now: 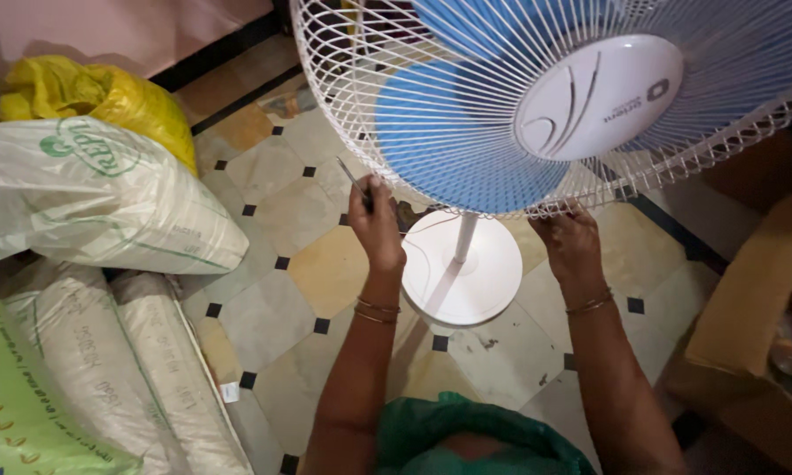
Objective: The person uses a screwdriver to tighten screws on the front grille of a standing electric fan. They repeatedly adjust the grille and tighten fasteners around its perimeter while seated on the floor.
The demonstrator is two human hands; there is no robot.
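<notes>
Risk first: the tool (355, 181) in the left hand (377, 220) is thin and pointed up toward 11 o'clock, tip just at the lower rim of the fan guard (361, 114). If it slips off whatever it is working on, I judge it could pass between the wires and nick a blue blade (449, 141), or jab the right hand (572, 242), which sits on the same rim toward 3 o'clock. Second risk: the fan stands on a narrow pole (465, 237) over a round white base (462, 268); a hard push or pull on the rim could rock or tip it across the tiled floor (264, 299). Third: a thin cord (422, 251) seems to trail over the base near the left wrist and could snag. Fingers: left hand is closed in a tight grip around the tool's handle, knuckles up, no gap visible. Right hand is curled, fingertips hooked onto the guard's bottom edge at about 5 o'clock of the guard; whether it pinches a clip or just steadies the wires, cannot tell. Sacks (97, 193) lie at 9 o'clock, a cardboard box (757, 308) at 3 o'clock, both apart from the fan.
</notes>
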